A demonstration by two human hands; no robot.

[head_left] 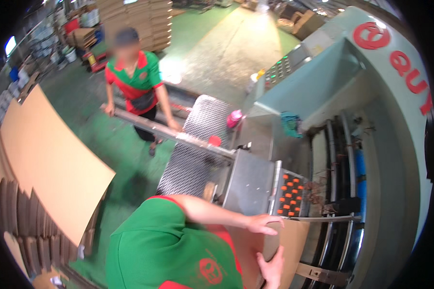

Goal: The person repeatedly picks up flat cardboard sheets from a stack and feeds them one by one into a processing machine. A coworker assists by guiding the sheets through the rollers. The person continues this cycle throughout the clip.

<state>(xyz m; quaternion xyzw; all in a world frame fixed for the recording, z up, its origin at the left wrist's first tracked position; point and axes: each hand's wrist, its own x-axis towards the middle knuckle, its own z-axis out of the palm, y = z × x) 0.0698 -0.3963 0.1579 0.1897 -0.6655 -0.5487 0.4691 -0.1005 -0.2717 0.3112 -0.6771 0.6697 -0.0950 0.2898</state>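
A stack of brown cardboard [273, 239] stands between my two hands at the machine's feed side, its greyish edge facing up. My left hand [265, 224] reaches across and curves over the far end of the stack. Closer to me, my right hand [271, 265] grips the near side, its thumb and fingers around the edge. Beside them a broader cardboard sheet [294, 245] leans toward the machine's rollers. My right forearm is mostly out of view, and the lower part of the stack is hidden by my body.
Dark rollers [340, 159] and a metal bar [328, 219] lie inside the large machine [395, 120]. Orange knobs [290, 195] sit beside a steel plate [250, 183]. A co-worker [135, 82] holds a long rail [164, 129]. Large cardboard sheets [53, 159] are piled at left; a pink bottle [234, 118] stands on a ridged platform.
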